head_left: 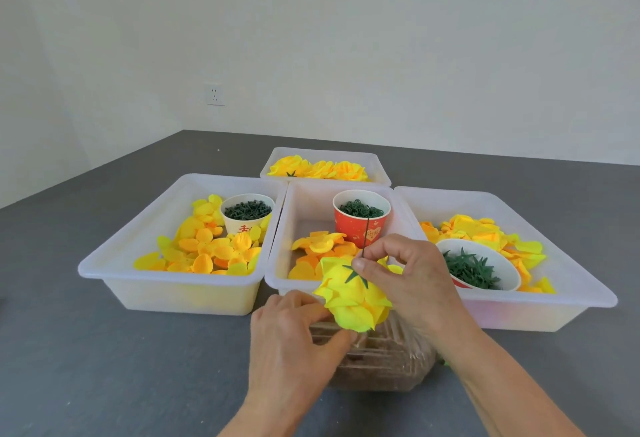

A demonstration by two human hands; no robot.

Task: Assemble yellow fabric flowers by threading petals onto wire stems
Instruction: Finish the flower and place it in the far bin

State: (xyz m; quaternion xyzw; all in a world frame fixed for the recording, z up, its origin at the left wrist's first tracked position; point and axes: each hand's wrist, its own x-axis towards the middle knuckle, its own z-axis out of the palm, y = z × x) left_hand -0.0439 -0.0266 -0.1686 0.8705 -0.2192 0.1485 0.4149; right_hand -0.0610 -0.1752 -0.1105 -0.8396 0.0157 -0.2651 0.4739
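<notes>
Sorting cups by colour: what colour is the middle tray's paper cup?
Red paper cup, white inside; head view.

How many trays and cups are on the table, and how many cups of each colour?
White plastic trays: 4 (left, middle, right, far)
Red cups: 1
White cups: 2 (left tray, right tray)
Total: 7
</notes>
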